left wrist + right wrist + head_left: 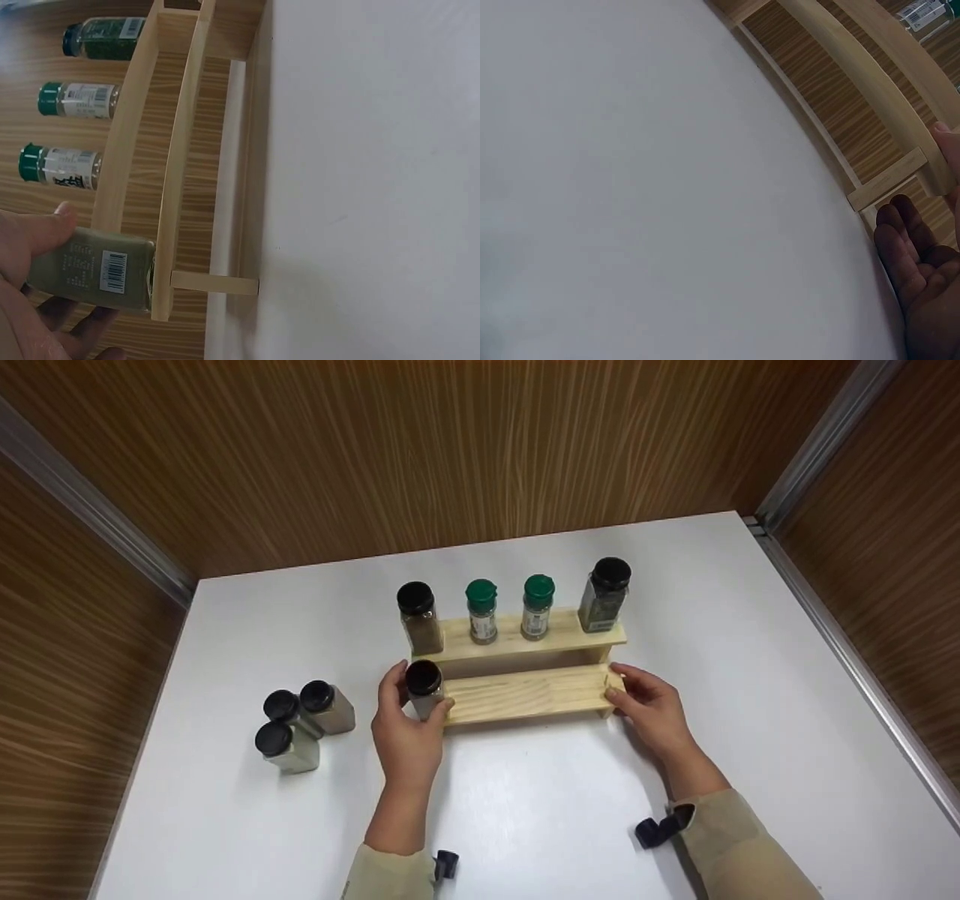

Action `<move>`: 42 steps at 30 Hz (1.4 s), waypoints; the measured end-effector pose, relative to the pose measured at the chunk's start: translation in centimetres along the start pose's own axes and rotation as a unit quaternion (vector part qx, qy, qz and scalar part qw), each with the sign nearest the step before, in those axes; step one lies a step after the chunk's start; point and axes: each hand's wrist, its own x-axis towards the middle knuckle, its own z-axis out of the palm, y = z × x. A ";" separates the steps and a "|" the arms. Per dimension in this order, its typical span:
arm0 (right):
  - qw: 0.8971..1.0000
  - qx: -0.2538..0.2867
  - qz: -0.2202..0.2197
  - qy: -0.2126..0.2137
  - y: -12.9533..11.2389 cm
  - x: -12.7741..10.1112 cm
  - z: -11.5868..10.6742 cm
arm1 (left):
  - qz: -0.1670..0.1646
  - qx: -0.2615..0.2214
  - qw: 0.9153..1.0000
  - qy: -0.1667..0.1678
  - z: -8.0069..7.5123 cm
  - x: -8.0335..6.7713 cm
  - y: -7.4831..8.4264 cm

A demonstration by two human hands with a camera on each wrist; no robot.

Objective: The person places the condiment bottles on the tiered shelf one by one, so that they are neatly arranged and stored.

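Observation:
A two-step wooden spice rack stands on the white table. My left hand grips a black-capped spice jar at the left end of the lower step; the left wrist view shows the jar with a barcode, thumb on it. My right hand holds the rack's right end, thumb on the lower step; in the right wrist view its fingers lie beside the rack's end. On the upper step stand two black-capped jars and two green-capped jars.
Three black-capped jars stand grouped on the table to the left of the rack. Wood-grain walls close in the table at the back and both sides. Bare white tabletop lies in front of the rack.

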 end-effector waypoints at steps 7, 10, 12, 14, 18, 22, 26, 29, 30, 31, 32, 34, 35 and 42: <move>1.000 -0.002 -0.001 0.001 -0.1 0.0 0.1 | -0.011 0.001 1.000 -0.002 0.0 0.0 -0.1; 1.000 -0.003 -0.003 0.001 -0.1 0.1 0.1 | -0.011 0.000 1.000 -0.002 -0.1 0.0 -0.1; 1.000 -0.003 -0.006 0.001 -0.1 0.1 0.2 | -0.010 0.001 1.000 -0.004 -0.1 0.0 0.0; 1.000 -0.003 -0.008 0.002 -0.1 0.1 0.2 | -0.009 0.002 1.000 -0.006 -0.3 -0.1 0.0; 1.000 -0.006 -0.009 0.001 0.0 0.2 0.2 | -0.013 -0.012 1.000 -0.003 -0.8 -0.4 0.0; 1.000 -0.009 -0.009 0.002 0.0 0.2 0.1 | 0.021 -0.043 0.998 0.034 -1.7 -0.7 -0.3; 1.000 -0.009 -0.013 0.003 0.0 0.2 0.1 | 0.085 -0.069 0.990 0.092 -2.4 -0.4 -0.9; 1.000 -0.008 -0.010 0.003 0.0 0.2 0.1 | 0.112 -0.078 0.982 0.133 -2.9 -0.1 -1.5; 1.000 -0.008 -0.008 0.002 0.0 0.1 0.1 | 0.119 -0.075 0.979 0.145 -3.1 0.1 -1.7; 1.000 -0.008 -0.005 0.000 0.0 0.1 0.1 | 0.123 -0.069 0.978 0.156 -3.3 0.2 -1.9; 1.000 -0.007 -0.003 -0.001 0.0 0.1 0.0 | 0.127 -0.061 0.976 0.166 -3.4 0.3 -2.2; 1.000 -0.009 0.001 -0.001 0.0 0.1 0.0 | 0.134 -0.043 0.973 0.181 -3.7 0.5 -2.5; 1.000 -0.008 0.002 -0.002 0.0 0.1 0.0 | 0.136 -0.033 0.972 0.188 -3.8 0.6 -2.7; 1.000 -0.002 0.001 0.002 0.0 0.1 0.1 | 0.100 0.009 0.979 0.177 -4.4 1.4 -3.8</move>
